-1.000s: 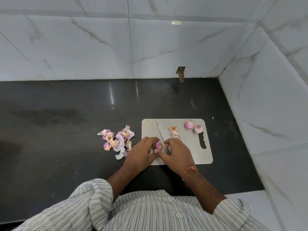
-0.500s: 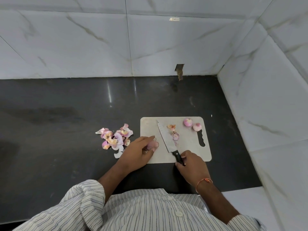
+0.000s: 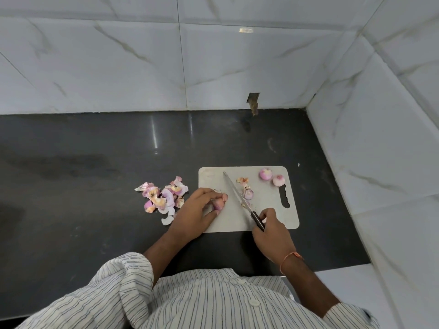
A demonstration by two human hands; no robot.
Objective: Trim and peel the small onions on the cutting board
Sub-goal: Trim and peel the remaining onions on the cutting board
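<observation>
A pale grey cutting board (image 3: 270, 217) lies on the dark counter. My left hand (image 3: 193, 213) grips a small pink onion (image 3: 218, 204) at the board's left edge. My right hand (image 3: 273, 233) holds the black handle of a knife (image 3: 237, 193); the blade lies flat on the board, pointing away to the upper left. Two peeled onions (image 3: 265, 174) (image 3: 278, 180) sit at the board's far right corner. A cut onion end and bits of skin (image 3: 248, 193) lie just right of the blade.
A heap of pink and white onion peels (image 3: 164, 197) lies on the black counter (image 3: 83, 186) left of the board. White marble-tiled walls close the back and right side. A small hole (image 3: 253, 102) shows in the back wall.
My right hand left the onion, slid back to the board's near edge and took the knife handle. The left hand kept the onion and shifted slightly left.
</observation>
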